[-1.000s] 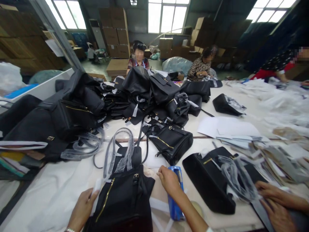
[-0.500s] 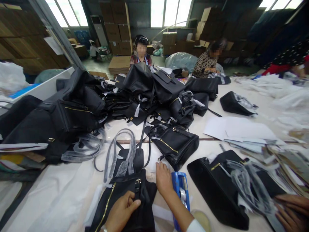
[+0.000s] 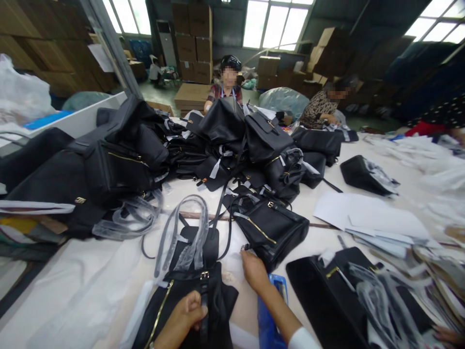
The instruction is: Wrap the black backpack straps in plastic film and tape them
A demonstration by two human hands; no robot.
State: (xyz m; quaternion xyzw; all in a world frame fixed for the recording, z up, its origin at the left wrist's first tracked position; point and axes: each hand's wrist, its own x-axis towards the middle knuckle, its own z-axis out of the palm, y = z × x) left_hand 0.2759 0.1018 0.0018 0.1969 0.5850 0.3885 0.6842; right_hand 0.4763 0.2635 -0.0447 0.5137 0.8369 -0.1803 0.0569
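Observation:
A black backpack (image 3: 218,310) with a gold zip and a buckle lies in front of me, its straps wrapped in clear plastic. My left hand (image 3: 189,312) is closed on its front buckle strap (image 3: 204,295), thumb on top. Beyond it, my right hand (image 3: 256,272) reaches to the lower corner of a second black bag (image 3: 278,230). Its fingers are curled together by a small dark piece there; what they hold is hidden. Under my right forearm stands a blue tape dispenser (image 3: 267,310), partly covered by the arm.
Black bags (image 3: 221,126) are heaped across the table, with more bags (image 3: 112,169) at left. At right lie another wrapped bag (image 3: 337,291), white paper sheets (image 3: 366,213) and a co-worker's hand (image 3: 448,334) at the edge. Two people sit across the table.
The view has shifted, so the scene sits further right and mostly lower. My right hand's fingers have curled in at the bag's corner. The co-worker's hands at right have mostly left the view.

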